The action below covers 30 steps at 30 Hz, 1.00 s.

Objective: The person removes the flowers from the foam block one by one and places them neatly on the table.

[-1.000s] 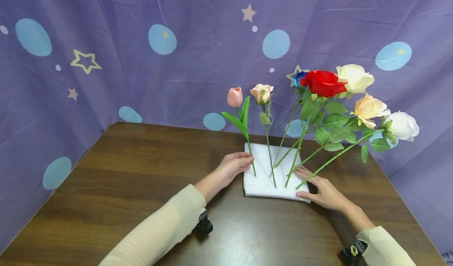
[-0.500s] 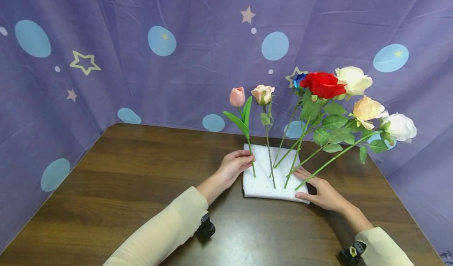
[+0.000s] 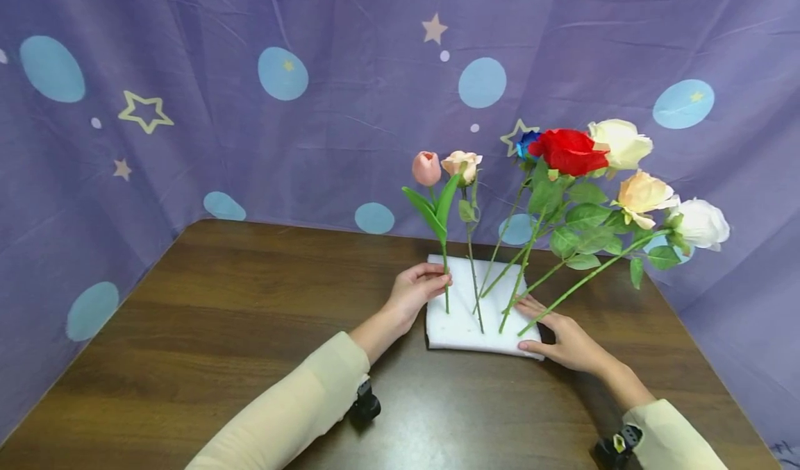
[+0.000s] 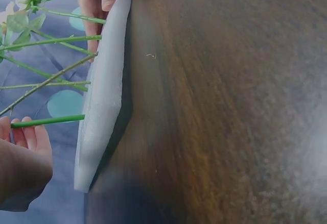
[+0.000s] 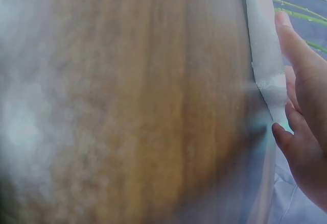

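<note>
My left hand pinches the green stem of a pink tulip between thumb and fingers, low down. In the left wrist view the tulip's stem meets the surface of the white foam block; how deep it sits is hidden. My right hand rests on the right side of the foam block, fingers extended and thumb near the front corner. From the right wrist, the hand appears against the block's edge. A pale pink rose stands in the foam right beside the tulip.
Several more roses lean right out of the foam: red, blue, cream, peach and white. Their leafy stems spread above my right hand. The brown wooden table ends at a purple patterned curtain.
The tulip has tipped rightward to a more upright stance, its bloom now close to the pale pink rose. My left hand still pinches its stem; my right hand stays on the foam.
</note>
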Available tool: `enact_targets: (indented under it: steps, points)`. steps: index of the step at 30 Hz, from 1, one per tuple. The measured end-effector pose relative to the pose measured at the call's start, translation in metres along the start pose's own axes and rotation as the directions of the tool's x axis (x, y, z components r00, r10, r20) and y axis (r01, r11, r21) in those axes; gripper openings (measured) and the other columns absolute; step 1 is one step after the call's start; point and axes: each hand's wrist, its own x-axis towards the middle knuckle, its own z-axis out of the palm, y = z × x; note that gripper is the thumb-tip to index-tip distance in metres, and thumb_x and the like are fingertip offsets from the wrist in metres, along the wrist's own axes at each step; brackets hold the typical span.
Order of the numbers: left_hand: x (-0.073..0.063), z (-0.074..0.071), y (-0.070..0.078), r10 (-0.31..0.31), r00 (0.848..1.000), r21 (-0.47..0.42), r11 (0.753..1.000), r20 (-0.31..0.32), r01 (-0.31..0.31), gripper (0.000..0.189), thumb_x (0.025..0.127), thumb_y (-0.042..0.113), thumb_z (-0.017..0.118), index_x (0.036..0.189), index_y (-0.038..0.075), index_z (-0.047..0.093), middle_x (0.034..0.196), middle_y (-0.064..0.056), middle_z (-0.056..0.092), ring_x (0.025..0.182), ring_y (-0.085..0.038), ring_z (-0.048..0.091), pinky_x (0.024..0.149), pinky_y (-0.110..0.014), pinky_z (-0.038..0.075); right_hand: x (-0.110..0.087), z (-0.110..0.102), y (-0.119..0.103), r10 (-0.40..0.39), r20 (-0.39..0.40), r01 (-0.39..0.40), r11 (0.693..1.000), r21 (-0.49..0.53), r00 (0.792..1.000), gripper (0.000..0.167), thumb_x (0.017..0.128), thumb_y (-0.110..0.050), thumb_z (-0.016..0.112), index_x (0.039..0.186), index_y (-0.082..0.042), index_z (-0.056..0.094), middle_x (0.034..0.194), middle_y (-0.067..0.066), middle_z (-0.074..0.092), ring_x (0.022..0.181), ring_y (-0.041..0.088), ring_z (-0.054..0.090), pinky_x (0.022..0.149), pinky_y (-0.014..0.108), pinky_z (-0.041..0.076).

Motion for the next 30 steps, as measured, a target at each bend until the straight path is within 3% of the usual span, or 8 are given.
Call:
enact_targets:
  steps: [7,14,17,24,30]
  points:
    - [-0.001,0.002,0.001,0.039,0.999,0.021,0.999,-0.004,-0.039,0.025,0.086,-0.007,0.062,0.11,-0.014,0.06,0.081,0.003,0.069,0.073,-0.004,0.066,0.077,-0.019,0.059,0.001,0.003,0.0,-0.018,-0.007,0.018,1.0,-0.006,1.0,0.065,0.076,-0.025,0.08,0.132,-0.003,0.057,0.137,0.022,0.055,0.141,0.006,0.03,0.112,-0.001,0.014]
    - [-0.003,0.001,0.003,0.132,0.99,0.156,0.978,0.044,-0.137,0.025,0.087,-0.003,0.064,0.11,-0.01,0.062,0.1,-0.02,0.071,0.08,-0.005,0.067,0.085,-0.027,0.059,0.001,0.002,0.0,-0.006,-0.004,0.006,1.0,-0.008,1.0,0.065,0.076,-0.026,0.08,0.132,-0.003,0.056,0.137,0.021,0.056,0.142,0.007,0.031,0.111,-0.002,0.013]
    - [-0.004,0.001,0.003,0.192,0.978,0.219,0.954,0.084,-0.206,0.025,0.086,-0.002,0.065,0.11,-0.01,0.063,0.105,-0.026,0.069,0.084,-0.006,0.068,0.086,-0.025,0.059,0.002,0.001,0.0,-0.007,-0.001,0.007,1.0,-0.003,1.0,0.065,0.076,-0.026,0.08,0.132,-0.003,0.057,0.137,0.021,0.056,0.142,0.01,0.033,0.111,-0.001,0.014]
    - [-0.009,0.002,0.007,0.348,0.922,0.279,0.881,0.168,-0.383,0.021,0.085,-0.002,0.067,0.103,-0.013,0.065,0.101,-0.031,0.068,0.083,-0.006,0.068,0.082,-0.018,0.056,0.001,0.001,0.001,0.002,0.001,-0.002,1.0,-0.01,1.0,0.064,0.077,-0.027,0.079,0.133,-0.004,0.056,0.138,0.021,0.055,0.142,0.014,0.035,0.111,-0.002,0.014]
    - [-0.013,0.0,0.012,0.385,0.909,0.264,0.87,0.161,-0.416,0.02,0.084,-0.004,0.068,0.101,-0.013,0.064,0.1,-0.033,0.068,0.08,-0.002,0.068,0.079,-0.017,0.056,-0.001,0.001,0.0,0.01,-0.011,-0.011,1.0,-0.011,1.0,0.064,0.078,-0.028,0.079,0.133,-0.006,0.056,0.138,0.02,0.055,0.141,0.014,0.035,0.109,-0.003,0.014]
